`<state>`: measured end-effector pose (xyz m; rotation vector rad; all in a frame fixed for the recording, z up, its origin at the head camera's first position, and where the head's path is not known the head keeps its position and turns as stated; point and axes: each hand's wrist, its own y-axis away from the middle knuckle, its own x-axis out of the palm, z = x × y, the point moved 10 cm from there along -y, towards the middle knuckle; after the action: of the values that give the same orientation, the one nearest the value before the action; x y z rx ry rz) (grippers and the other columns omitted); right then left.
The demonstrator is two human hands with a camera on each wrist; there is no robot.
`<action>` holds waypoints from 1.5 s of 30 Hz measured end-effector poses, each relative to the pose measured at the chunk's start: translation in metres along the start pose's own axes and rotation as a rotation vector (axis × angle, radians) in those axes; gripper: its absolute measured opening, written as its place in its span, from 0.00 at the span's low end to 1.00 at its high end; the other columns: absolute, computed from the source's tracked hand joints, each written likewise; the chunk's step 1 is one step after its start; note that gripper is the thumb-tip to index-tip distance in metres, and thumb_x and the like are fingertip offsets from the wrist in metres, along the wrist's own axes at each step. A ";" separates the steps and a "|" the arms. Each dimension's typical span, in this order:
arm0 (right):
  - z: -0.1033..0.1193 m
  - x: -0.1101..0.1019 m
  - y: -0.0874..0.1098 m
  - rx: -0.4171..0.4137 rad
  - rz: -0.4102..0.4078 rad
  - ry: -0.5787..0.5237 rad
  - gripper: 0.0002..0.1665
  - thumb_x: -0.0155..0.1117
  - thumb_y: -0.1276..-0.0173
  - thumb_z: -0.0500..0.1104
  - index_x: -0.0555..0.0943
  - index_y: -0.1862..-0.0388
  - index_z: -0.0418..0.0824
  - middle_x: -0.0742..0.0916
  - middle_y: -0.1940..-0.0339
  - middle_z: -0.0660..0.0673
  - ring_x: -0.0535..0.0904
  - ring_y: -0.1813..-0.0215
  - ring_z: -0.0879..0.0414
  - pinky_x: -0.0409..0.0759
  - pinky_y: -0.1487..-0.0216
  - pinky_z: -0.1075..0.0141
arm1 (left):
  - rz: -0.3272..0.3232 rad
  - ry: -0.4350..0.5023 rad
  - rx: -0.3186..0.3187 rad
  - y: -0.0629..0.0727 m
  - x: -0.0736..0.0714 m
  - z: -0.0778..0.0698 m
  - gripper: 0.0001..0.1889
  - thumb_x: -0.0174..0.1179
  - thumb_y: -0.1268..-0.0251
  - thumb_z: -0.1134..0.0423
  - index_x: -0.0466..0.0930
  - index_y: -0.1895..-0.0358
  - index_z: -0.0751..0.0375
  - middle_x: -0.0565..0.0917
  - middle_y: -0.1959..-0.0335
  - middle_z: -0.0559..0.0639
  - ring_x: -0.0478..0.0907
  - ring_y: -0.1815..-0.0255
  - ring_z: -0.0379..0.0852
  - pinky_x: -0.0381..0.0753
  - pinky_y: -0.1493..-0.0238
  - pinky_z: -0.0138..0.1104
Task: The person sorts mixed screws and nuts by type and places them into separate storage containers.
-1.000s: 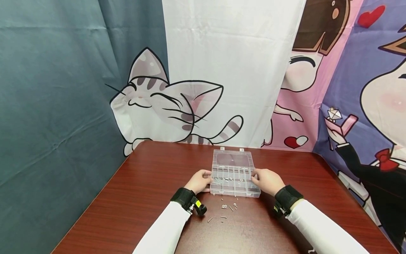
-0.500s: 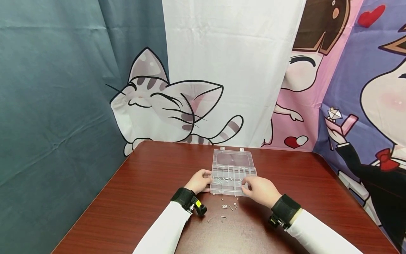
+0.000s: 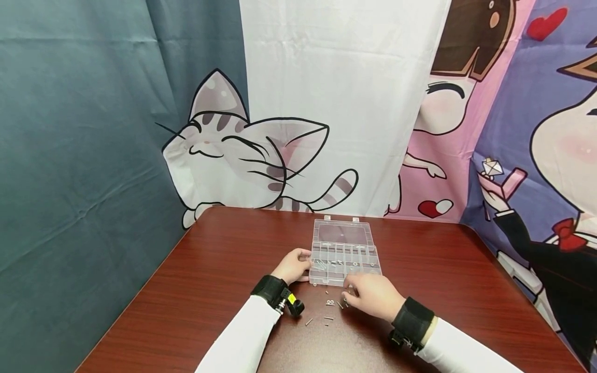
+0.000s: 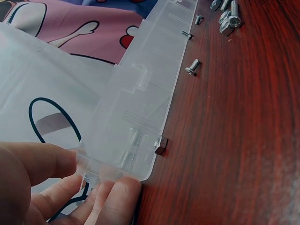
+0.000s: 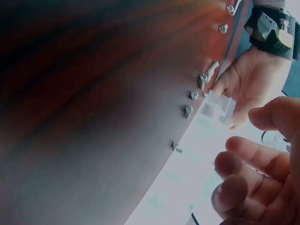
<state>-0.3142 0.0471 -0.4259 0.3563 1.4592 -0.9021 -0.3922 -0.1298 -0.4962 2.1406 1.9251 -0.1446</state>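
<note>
Cartoon cat curtain (image 3: 261,150) behind wooden table (image 3: 205,290)

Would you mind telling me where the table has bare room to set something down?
The table is bare left of the left hand, and right of the clear organiser box toward the far right edge. It is crowded just in front of the box, where loose screws lie beside the right hand.

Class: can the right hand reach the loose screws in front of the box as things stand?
Probably yes. The right hand hovers just beside the screws on the table, holding nothing, with nothing between them. The left hand holds the box corner, clear of the path.
</note>
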 end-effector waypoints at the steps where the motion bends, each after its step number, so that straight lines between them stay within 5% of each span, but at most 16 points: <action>1: 0.001 0.002 0.000 -0.002 0.010 0.003 0.07 0.69 0.38 0.52 0.80 0.70 0.54 0.72 0.82 0.63 0.67 0.78 0.68 0.66 0.80 0.70 | 0.000 -0.002 0.001 0.000 0.000 0.000 0.21 0.57 0.31 0.70 0.70 0.37 0.70 0.77 0.47 0.62 0.80 0.54 0.52 0.87 0.65 0.38; 13: 0.022 0.019 0.000 -0.084 0.093 0.050 0.10 0.74 0.43 0.50 0.82 0.78 0.52 0.74 0.77 0.60 0.66 0.79 0.68 0.64 0.82 0.70 | -0.001 0.002 0.011 0.004 0.000 -0.003 0.21 0.57 0.32 0.71 0.70 0.37 0.70 0.77 0.46 0.64 0.80 0.53 0.53 0.87 0.64 0.40; 25: 0.032 0.015 0.000 -0.142 0.061 0.066 0.13 0.73 0.45 0.40 0.78 0.81 0.50 0.74 0.80 0.59 0.66 0.78 0.66 0.65 0.81 0.70 | -0.004 -0.030 0.007 0.001 -0.001 -0.002 0.20 0.57 0.30 0.69 0.70 0.37 0.69 0.77 0.46 0.62 0.80 0.53 0.52 0.87 0.65 0.37; 38: 0.031 0.023 -0.002 -0.154 0.084 0.060 0.18 0.74 0.53 0.40 0.71 0.83 0.49 0.69 0.82 0.60 0.62 0.80 0.65 0.60 0.82 0.69 | -0.006 -0.008 -0.003 0.003 0.001 -0.003 0.21 0.58 0.31 0.70 0.70 0.37 0.69 0.76 0.44 0.64 0.81 0.53 0.54 0.87 0.64 0.38; 45: 0.024 0.025 -0.006 -0.075 0.115 0.048 0.17 0.70 0.52 0.42 0.68 0.82 0.50 0.67 0.85 0.60 0.61 0.82 0.64 0.60 0.83 0.68 | -0.006 -0.012 -0.002 0.002 0.000 -0.001 0.20 0.58 0.31 0.70 0.71 0.37 0.68 0.76 0.45 0.63 0.81 0.56 0.51 0.87 0.66 0.37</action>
<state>-0.3048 0.0185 -0.4442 0.4040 1.4968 -0.7497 -0.3904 -0.1302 -0.4951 2.1280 1.9241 -0.1567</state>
